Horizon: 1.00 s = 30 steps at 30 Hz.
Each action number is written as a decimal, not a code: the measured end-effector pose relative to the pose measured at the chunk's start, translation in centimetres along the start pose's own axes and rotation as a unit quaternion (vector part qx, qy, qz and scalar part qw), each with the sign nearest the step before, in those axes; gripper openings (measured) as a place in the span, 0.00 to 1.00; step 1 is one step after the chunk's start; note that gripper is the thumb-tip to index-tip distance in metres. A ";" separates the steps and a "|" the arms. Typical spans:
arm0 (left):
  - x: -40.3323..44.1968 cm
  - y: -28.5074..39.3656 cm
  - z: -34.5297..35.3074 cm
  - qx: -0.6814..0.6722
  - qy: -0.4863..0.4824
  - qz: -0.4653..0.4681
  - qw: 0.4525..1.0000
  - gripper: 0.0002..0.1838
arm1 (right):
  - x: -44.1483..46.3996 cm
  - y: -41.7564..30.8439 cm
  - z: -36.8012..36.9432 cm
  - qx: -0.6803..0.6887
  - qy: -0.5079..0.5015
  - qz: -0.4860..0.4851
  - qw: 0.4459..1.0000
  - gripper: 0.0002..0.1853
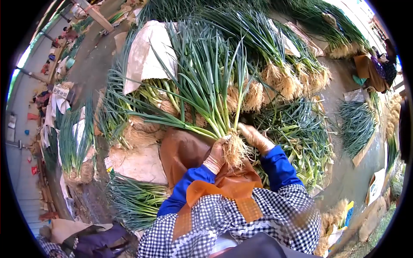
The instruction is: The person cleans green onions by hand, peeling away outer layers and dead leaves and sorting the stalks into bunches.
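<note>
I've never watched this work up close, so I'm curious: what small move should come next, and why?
Perhaps the right hand should ease the rightmost stem in toward the bunch: that stem leans apart from the others, and the left hand grips the bunch near its roots.

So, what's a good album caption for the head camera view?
Left hand grips a leafy bunch near its stringy roots, right hand beside it, among more bunches.
</note>
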<state>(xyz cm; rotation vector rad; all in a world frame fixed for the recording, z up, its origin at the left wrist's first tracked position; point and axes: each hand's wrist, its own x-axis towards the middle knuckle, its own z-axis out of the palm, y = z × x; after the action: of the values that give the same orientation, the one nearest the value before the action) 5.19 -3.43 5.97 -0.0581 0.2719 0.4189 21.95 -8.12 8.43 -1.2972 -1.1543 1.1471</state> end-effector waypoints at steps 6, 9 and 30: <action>-1.6 1.0 2.1 -0.032 -0.038 -0.054 0.997 0.28 | -7.8 5.3 -7.7 -0.558 -0.031 0.280 0.781 0.24; -1.5 1.3 5.0 0.032 -0.141 -0.084 0.986 0.40 | -5.0 2.8 -9.8 -0.478 0.180 0.132 0.850 0.21; -0.1 -0.1 0.4 0.042 0.052 -0.071 0.995 0.21 | 4.8 -2.9 -6.2 -0.343 0.069 -0.011 0.937 0.24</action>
<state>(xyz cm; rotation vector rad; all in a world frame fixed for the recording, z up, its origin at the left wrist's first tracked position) 5.22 -3.48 6.41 -0.0174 0.3848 0.2627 28.45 -3.78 11.46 -1.8460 -1.5246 0.6242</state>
